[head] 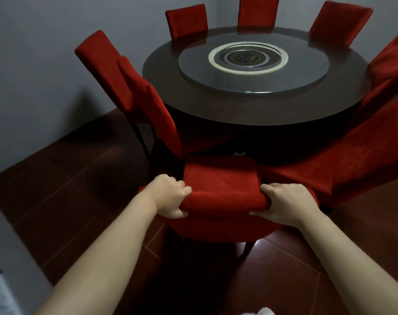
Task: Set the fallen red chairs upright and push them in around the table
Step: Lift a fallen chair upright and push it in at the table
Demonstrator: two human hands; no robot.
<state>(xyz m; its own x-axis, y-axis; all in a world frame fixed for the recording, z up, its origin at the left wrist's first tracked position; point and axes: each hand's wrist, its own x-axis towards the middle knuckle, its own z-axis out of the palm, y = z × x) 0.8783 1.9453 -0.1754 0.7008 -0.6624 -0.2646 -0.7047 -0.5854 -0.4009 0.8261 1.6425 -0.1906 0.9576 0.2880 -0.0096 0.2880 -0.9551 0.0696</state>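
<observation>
Grey walls [34, 53] and a floor [57, 189] of dark red tiles form the corner of a room. Between the two hands stands the nearest red chair [220, 176]. It is upright on its legs, with its seat turned towards the round dark table [238, 110] and lying just short of the table's near edge.

The left hand [170, 196] grips the left end of the chair's top rail, with the fingers curled over the front of the red cover and the thumb underneath at the back. The right hand [286, 204] holds the right end the same way, fingers wrapped over the top and thumb along the back. Both forearms are bare and reach in from the bottom corners.

Beyond the left hand, a second chair [152, 105] and a third chair [102, 64] stand close together at the table's left edge, one overlapping the other. Just to the right of the right hand is a broad-covered chair [352, 155], close beside the held one. Past it, another chair [388, 64] stands at the table's right edge.

Far ahead of both hands, three upright chair backs [186, 20] [258, 11] [340, 21] stand against the table's far rim. On the tabletop lies a round glass turntable [252, 87] with a pale ring at its centre.
</observation>
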